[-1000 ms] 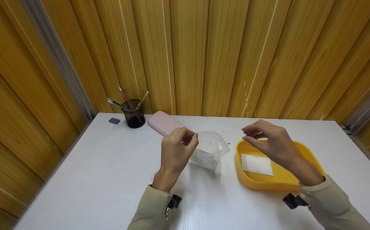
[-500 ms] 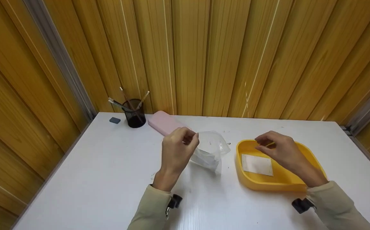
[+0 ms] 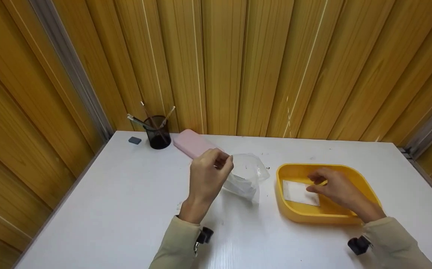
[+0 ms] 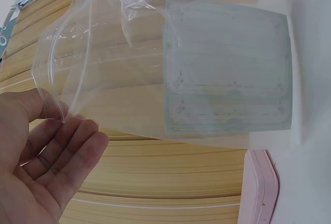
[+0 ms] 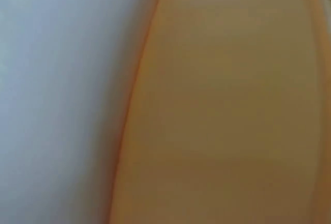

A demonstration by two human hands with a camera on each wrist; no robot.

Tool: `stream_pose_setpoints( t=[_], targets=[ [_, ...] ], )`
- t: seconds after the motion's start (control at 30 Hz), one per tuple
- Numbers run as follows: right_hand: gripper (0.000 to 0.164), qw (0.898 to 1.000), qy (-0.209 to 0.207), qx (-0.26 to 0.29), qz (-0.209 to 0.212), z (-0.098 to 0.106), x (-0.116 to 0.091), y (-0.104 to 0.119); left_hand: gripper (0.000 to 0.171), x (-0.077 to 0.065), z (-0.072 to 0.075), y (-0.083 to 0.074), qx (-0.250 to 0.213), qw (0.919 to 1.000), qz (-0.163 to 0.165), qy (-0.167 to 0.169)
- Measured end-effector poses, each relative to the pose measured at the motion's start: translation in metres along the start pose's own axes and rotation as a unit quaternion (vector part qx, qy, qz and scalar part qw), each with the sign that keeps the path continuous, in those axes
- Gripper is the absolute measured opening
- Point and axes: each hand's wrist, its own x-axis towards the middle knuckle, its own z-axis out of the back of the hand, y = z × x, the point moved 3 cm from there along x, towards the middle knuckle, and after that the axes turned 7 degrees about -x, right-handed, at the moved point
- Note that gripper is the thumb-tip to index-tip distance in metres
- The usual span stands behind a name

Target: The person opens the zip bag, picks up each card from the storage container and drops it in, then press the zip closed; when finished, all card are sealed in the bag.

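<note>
My left hand (image 3: 209, 175) pinches the rim of a clear zip bag (image 3: 251, 164) between thumb and fingers. The left wrist view shows the bag (image 4: 124, 79) hanging with its mouth spread, and pale cards (image 4: 227, 53) with a greenish decorated border inside it. Over the yellow tray (image 3: 322, 220) my right hand (image 3: 337, 186) hovers, thumb and fingers bent and apart, with nothing between them. Its fingertips are close to the right edge of a white rectangular card (image 3: 298, 192) lying in the tray. Only the tray's wall (image 5: 222, 105) fills the right wrist view; the hand is out of it.
Behind the left hand lies a pink case (image 3: 193, 143). A black mesh pen cup (image 3: 158, 137) with several pencils and a small dark blue block (image 3: 134, 140) stand at the back left. Wood-patterned panels (image 3: 219, 67) rise behind the white table (image 3: 126, 209).
My right hand has come down and to the right, from above the tray's far left rim to inside the tray area near the card. The left hand and bag have hardly moved.
</note>
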Motion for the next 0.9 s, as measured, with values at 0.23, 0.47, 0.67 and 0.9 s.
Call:
stream_pose_setpoints(
  t=[0.23, 0.47, 0.67, 0.9],
  targets=[
    [0.046, 0.999, 0.04, -0.005, -0.031, -0.003, -0.001, -0.015, 0.011, 0.0, -0.001, 0.0, 0.002, 1.0, -0.006, -0.002],
    [0.042, 0.999, 0.046, -0.011, -0.027, -0.003, -0.003, -0.02, 0.012, 0.0, 0.0, 0.0, 0.003, 0.9999, -0.011, -0.003],
    [0.037, 0.997, 0.058, -0.023, -0.04, -0.002, -0.002, -0.021, 0.011, 0.0, 0.0, 0.001, 0.008, 1.0, -0.004, -0.001],
    [0.039, 0.996, 0.059, -0.017, -0.062, -0.003, -0.002, -0.022, 0.011, 0.0, 0.0, 0.001, 0.006, 1.0, -0.003, 0.0]
  ],
)
